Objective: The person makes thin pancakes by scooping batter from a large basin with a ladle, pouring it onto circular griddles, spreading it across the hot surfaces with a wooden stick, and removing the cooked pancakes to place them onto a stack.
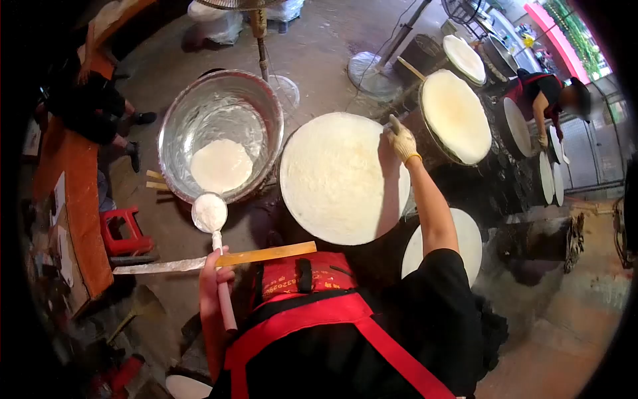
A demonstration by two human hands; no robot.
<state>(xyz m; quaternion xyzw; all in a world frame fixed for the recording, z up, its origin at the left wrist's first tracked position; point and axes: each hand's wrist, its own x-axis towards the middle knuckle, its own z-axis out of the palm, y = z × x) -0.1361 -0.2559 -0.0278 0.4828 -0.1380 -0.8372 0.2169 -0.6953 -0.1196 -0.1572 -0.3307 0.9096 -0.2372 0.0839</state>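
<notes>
My bare left hand [214, 271] is closed around the handle of a ladle [210, 211] and a long flat wooden stick [266, 255]. White batter fills the ladle's bowl, which is over the near rim of a big metal pot [171, 143]. Inside the pot lies a pool of white batter [221, 166]. White residue coats the stick's left end. My right hand [403, 142], in a pale work glove, is at the upper right edge of a large round pan [342, 179] with a whitish surface. Its fingers look closed at that rim, partly hidden.
More round white pans [456, 116] stand on the right, another [458, 239] beside my right arm. A co-worker [541, 96] bends over pans at far right. Another person [86, 100] is by an orange-brown bench [83, 219] at left, near a red stool [125, 233]. Fan stands rise behind.
</notes>
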